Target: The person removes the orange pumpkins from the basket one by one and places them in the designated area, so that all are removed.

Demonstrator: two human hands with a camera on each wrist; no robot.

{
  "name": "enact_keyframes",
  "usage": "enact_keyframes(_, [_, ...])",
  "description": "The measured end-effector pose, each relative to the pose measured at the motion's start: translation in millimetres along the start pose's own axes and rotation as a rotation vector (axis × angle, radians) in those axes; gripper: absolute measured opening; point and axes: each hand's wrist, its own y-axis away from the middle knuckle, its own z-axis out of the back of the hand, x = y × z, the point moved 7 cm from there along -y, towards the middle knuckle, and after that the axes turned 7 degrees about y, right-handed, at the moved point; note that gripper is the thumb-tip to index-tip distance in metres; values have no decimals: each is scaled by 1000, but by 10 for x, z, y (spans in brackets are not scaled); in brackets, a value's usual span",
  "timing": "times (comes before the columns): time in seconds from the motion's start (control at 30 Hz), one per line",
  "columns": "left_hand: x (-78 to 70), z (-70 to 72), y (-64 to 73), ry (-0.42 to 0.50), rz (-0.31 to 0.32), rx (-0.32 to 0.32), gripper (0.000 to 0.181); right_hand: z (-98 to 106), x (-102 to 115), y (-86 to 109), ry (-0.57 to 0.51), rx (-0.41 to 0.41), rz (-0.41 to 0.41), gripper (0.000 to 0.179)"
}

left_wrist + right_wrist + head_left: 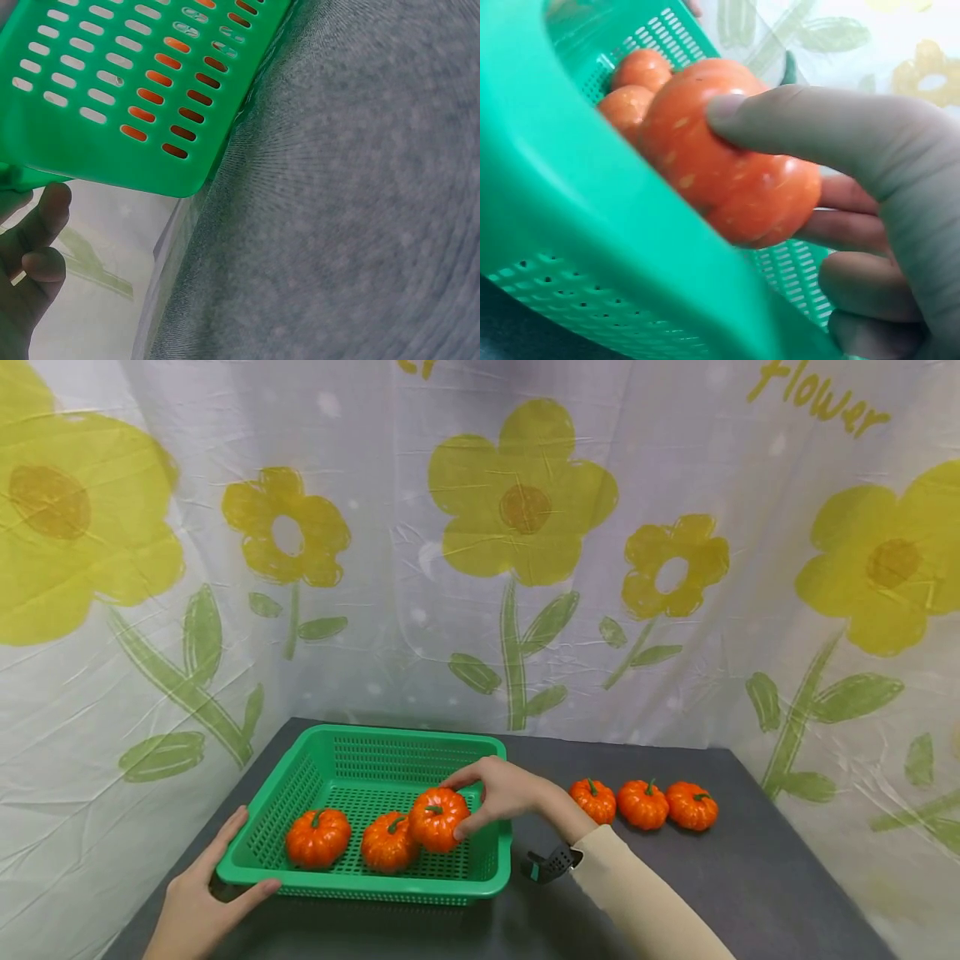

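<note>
My right hand (501,789) grips a small orange pumpkin (439,820) with a green stem, thumb on one side and fingers on the other. It is inside the right part of a green plastic basket (420,887), and in the right wrist view the held pumpkin (727,157) shows above the basket floor. Two more pumpkins are in the basket: one at the left (318,839), another in the middle (389,843), partly overlapped by the held one. At the basket's front left corner, my left hand (201,893) touches the rim with fairly straight fingers and extended thumb.
Right of the basket, a row of pumpkins stands on the dark grey table (637,885): a near-side one (593,802), a middle one (642,804) and a right one (692,807). A flower-printed curtain (390,610) encloses the table. The right wrist wears a black band (553,864).
</note>
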Motion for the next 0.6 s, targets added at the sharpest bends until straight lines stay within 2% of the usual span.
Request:
enact_keyframes(0.2, [17,-7,-5,-7,-6,-10,108,-4,-24,67,-9,-130,-37,64])
enact_keyframes(0.37, [13,-4,-5,-5,-11,-16,109,-17,-33,141,6,-278,-88,66])
enact_keyframes(0.6, [7,4,-17,-4,26,21,111,-22,-17,295,-49,-462,-162,62])
